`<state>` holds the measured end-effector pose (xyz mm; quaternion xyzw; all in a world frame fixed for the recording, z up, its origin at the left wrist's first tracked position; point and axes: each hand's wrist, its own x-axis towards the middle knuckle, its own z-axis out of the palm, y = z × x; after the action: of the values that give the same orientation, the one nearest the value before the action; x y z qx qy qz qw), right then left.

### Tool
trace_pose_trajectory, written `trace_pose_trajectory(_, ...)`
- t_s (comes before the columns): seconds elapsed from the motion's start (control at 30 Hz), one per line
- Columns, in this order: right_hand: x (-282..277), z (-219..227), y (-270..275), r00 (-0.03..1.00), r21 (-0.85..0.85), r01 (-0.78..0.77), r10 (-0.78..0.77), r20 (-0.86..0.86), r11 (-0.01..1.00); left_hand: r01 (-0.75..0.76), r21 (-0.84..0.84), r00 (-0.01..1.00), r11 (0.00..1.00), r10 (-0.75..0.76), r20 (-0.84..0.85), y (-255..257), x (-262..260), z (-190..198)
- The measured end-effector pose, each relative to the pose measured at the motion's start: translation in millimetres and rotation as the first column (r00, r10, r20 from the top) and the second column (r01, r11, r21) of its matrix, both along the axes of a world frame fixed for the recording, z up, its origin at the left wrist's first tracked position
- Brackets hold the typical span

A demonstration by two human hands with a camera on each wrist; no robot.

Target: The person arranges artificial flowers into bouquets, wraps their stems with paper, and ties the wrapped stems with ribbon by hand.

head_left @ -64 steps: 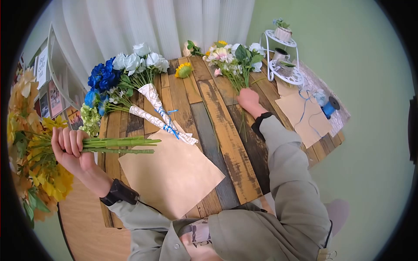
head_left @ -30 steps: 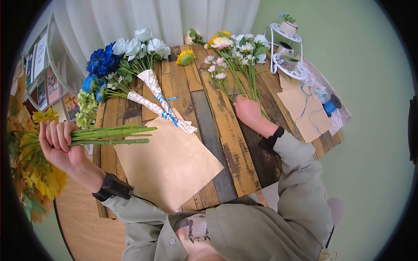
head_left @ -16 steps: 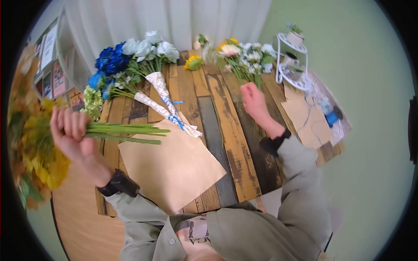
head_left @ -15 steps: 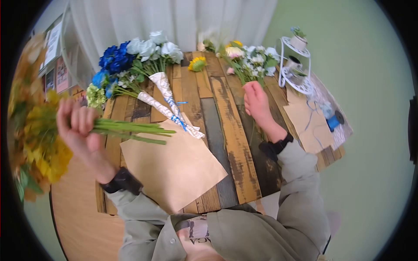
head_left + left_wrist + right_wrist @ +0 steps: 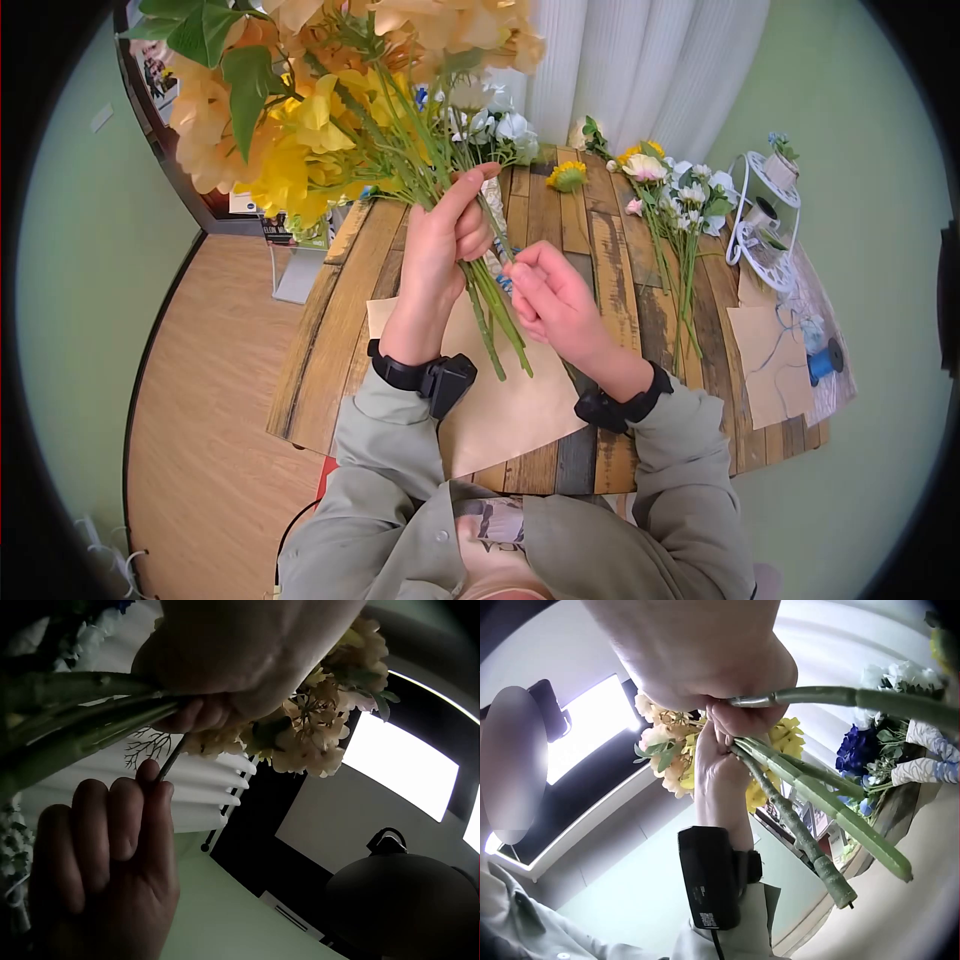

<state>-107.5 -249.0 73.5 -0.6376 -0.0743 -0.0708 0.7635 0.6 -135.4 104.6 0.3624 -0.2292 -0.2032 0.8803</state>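
Observation:
In the head view the left hand (image 5: 445, 245) grips a bundle of green stems (image 5: 497, 318), whose peach blooms (image 5: 430, 30) and yellow blooms (image 5: 300, 165) fan out to the upper left. Beside it, the right hand (image 5: 560, 300) pinches a single thin stem between thumb and forefinger, up against the bundle. The left wrist view shows that thin stem (image 5: 172, 757) rising from the right hand's (image 5: 105, 862) fingertips towards the left hand (image 5: 247, 660). Cut stem ends (image 5: 832, 881) hang below the left hand (image 5: 724, 780) in the right wrist view.
Brown paper (image 5: 520, 400) lies on the wooden table (image 5: 330, 350) under the hands. White, pink and yellow flowers (image 5: 690, 200) lie at the back right, near a white tiered stand (image 5: 765, 262). A blue ribbon spool (image 5: 826, 360) is at the right, a sunflower (image 5: 567, 177) at the back.
The left hand has brought the bundle from the far left to above the paper. The right hand has left the flowers at the right and now holds a thin stem beside the bundle. The view has shifted left.

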Motion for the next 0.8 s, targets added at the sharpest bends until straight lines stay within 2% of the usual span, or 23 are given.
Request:
trace_pose_trajectory(0.03, -3, 1, 0, 0.997, 0.014, -0.029, 0.030, -0.076, 0.999, -0.010, 0.019, 1.000, 1.000, 0.010, 0.010, 1, 1, -1)
trace_pose_trajectory(0.07, -8, 2, -1, 0.997, 0.014, -0.025, 0.026, -0.079, 1.000, -0.036, 0.003, 0.999, 0.999, 0.036, -0.001, 1, 2, -1)
trace_pose_trajectory(0.13, -19, 5, -3, 0.963, 0.080, -0.117, 0.133, -0.235, 0.990, -0.065, -0.020, 0.998, 0.998, 0.065, -0.005, 4, 7, -2)
trace_pose_trajectory(0.27, -23, -5, -4, 0.968, 0.159, -0.113, 0.145, -0.205, 0.981, -0.141, -0.032, 0.990, 0.990, 0.141, 0.024, 8, 7, 1)
trace_pose_trajectory(0.37, -18, -2, -1, 0.966, 0.136, -0.101, 0.130, -0.225, 0.986, -0.149, -0.045, 0.987, 0.988, 0.151, 0.057, 8, 4, 3)
trace_pose_trajectory(0.43, -14, -6, -3, 0.936, 0.216, -0.131, 0.192, -0.294, 0.968, -0.223, -0.002, 0.974, 0.975, 0.223, 0.046, 8, 2, 4)
trace_pose_trajectory(0.53, -10, -7, -5, 0.901, 0.257, -0.152, 0.240, -0.362, 0.955, -0.252, 0.063, 0.966, 0.966, 0.247, 0.076, 5, -1, 5)
trace_pose_trajectory(0.63, 0, -13, -12, 0.852, 0.221, -0.171, 0.257, -0.456, 0.960, -0.231, 0.118, 0.971, 0.966, 0.220, 0.099, 2, 0, 1)
trace_pose_trajectory(0.77, -3, -21, -17, 0.876, 0.242, -0.180, 0.267, -0.402, 0.953, -0.238, 0.063, 0.968, 0.969, 0.232, 0.094, 4, 8, -3)
trace_pose_trajectory(0.8, -9, -26, -13, 0.935, 0.120, -0.130, 0.162, -0.315, 0.984, -0.240, 0.033, 0.968, 0.970, 0.237, 0.080, 5, 11, -3)
